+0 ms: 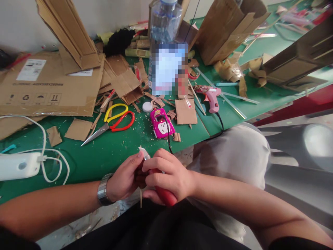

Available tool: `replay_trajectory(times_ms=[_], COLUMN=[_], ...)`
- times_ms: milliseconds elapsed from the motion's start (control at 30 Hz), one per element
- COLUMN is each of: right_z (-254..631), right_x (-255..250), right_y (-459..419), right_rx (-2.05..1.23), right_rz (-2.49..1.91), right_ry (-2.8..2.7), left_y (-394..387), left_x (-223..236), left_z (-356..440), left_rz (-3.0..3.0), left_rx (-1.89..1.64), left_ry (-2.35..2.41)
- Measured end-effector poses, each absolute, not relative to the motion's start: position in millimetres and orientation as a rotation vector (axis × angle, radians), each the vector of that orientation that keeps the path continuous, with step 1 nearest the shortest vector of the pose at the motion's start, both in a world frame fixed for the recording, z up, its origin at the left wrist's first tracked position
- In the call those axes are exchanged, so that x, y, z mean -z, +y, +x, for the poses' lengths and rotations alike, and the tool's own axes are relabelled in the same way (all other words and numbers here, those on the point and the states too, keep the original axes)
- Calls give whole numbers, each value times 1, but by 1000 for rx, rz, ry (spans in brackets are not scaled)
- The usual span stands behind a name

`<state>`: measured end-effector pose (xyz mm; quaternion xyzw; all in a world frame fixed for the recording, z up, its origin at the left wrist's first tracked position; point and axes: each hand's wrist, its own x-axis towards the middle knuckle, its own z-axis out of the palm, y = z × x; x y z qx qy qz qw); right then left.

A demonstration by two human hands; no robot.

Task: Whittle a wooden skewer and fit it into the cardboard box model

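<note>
Head view, hands [173, 175] together, red-handled tool [166, 197] held

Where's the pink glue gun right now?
In the head view, the pink glue gun lies right of centre on the green tabletop, a thin wooden stick separating it from the square brown cardboard to its left.

Left hand [127, 177]: fingers curled, thumb extended upward. Right hand [169, 175]: closed, fingers bent toward left. Hands adjacent; forearms converge from both sides.
</note>
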<state>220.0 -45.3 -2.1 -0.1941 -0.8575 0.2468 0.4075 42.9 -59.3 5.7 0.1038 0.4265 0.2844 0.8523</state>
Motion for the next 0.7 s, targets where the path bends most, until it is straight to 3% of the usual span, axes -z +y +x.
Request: replay_trajectory(times_ms=[700], right_z=[219], right_x=[6], right_y=[-44], right_rx=[-622], right_rz=[-613], right_ry=[-2242], left_y=[-55], left_x=[-2], left_z=[44], left_rz=[69], left_rx=[-512], left_ry=[978])
